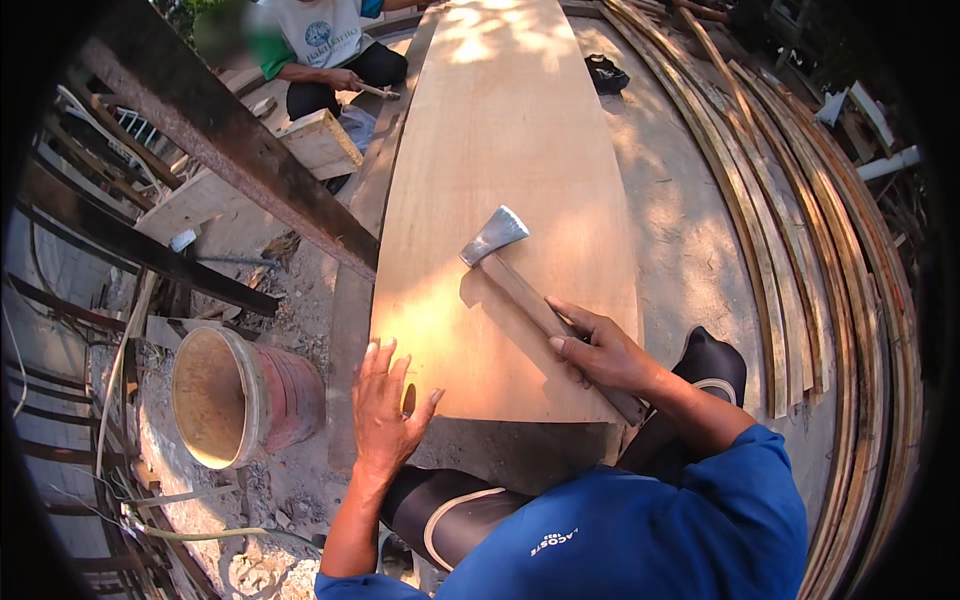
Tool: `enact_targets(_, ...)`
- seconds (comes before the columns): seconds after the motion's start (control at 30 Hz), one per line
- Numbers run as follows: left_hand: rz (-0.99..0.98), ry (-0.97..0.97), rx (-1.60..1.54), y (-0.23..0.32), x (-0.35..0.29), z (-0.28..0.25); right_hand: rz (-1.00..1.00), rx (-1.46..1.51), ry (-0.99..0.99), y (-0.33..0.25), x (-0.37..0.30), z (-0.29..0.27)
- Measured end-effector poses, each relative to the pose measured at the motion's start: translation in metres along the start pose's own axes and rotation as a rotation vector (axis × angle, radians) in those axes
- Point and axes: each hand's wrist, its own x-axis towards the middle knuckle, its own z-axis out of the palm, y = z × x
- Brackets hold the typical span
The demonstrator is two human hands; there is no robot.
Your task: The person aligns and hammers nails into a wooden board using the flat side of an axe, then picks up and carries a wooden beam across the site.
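Note:
A long pale wooden plank (500,150) runs away from me down the middle of the view. On it lies a hatchet (520,275) with a grey steel head and a wooden handle. My right hand (600,350) grips the lower part of that handle, the head resting on the plank. My left hand (385,410) lies flat with fingers spread on the plank's near left corner, holding nothing. My blue sleeve and dark knees show below.
A red bucket (240,395) lies on its side at the left on rubble. Rusty steel beams (210,130) cross the upper left. Curved stacked wooden strips (800,250) line the right. Another person (325,50) crouches at the far end holding a tool.

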Motion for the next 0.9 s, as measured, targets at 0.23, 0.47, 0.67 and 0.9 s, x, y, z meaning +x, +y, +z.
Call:
enact_targets(0.23, 0.183, -0.396, 0.069, 0.053, 0.042, 0.049, 0.030, 0.074, -0.029, 0.008, -0.008, -0.027)
enact_targets(0.47, 0.036, -0.175, 0.009, 0.054, 0.035, 0.059, -0.099, 0.042, -0.058, 0.037, 0.003, -0.036)
enact_targets(0.67, -0.783, -0.017, 0.072, 0.000, 0.044, 0.052, -0.242, -0.002, -0.042, 0.047, 0.008, -0.038)
enact_targets(0.9, -1.167, -0.059, -0.341, -0.002, 0.026, 0.034, -0.361, -0.025, -0.036, 0.051, 0.007, -0.039)
